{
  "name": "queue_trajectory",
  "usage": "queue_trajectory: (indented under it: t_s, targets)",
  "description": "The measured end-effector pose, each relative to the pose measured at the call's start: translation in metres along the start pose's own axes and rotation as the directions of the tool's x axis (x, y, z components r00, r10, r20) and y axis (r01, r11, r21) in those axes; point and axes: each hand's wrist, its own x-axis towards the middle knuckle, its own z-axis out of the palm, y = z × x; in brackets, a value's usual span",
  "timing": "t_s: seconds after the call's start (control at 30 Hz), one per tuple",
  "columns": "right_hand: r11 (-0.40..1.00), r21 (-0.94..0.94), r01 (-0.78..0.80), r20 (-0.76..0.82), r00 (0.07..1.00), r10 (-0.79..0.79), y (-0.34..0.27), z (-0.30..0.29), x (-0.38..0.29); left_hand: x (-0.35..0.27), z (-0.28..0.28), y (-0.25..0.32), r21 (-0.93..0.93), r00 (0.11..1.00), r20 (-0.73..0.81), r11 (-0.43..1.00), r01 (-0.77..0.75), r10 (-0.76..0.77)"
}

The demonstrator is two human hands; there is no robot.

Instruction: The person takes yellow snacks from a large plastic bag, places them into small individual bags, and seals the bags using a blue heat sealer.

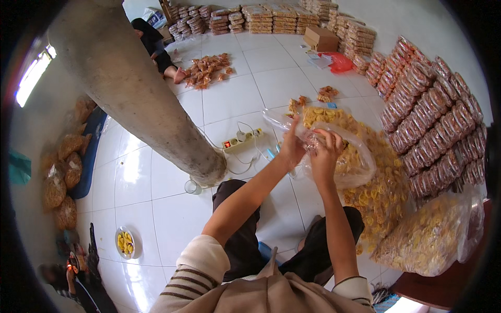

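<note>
My left hand (292,144) and my right hand (325,150) are close together in front of me, both gripping the gathered neck of a clear plastic bag (362,156). Part of the plastic sticks out past my left hand, and a wide loop of it hangs to the right of my right hand. Beneath and beyond the bag lies a large pile of small packets of yellow snacks (375,195) on the tiled floor. Blue-handled tools (271,153), whose kind I cannot tell, lie just left of my hands.
A power strip (242,140) with cables lies by a concrete pillar (156,109); a drinking glass (193,187) stands at its base. Stacked snack packs (438,121) line the right wall. A filled plastic bag (426,234) sits lower right. People sit at upper left and lower left.
</note>
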Motion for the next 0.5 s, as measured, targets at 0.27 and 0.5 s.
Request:
queue_trajectory:
  t_s: [0.27,0.5]
  targets:
    - [0.991,-0.076,0.108,0.014,0.994,-0.107,-0.003,-0.001,0.0,0.015,-0.028,-0.017,-0.018,0.978,0.062,0.98,0.2,-0.199]
    - [0.999,0.047,-0.013,-0.037,0.999,0.014,0.001,-0.004,0.002,0.015,-0.026,-0.018,-0.111,0.998,0.002,0.992,0.057,-0.057]
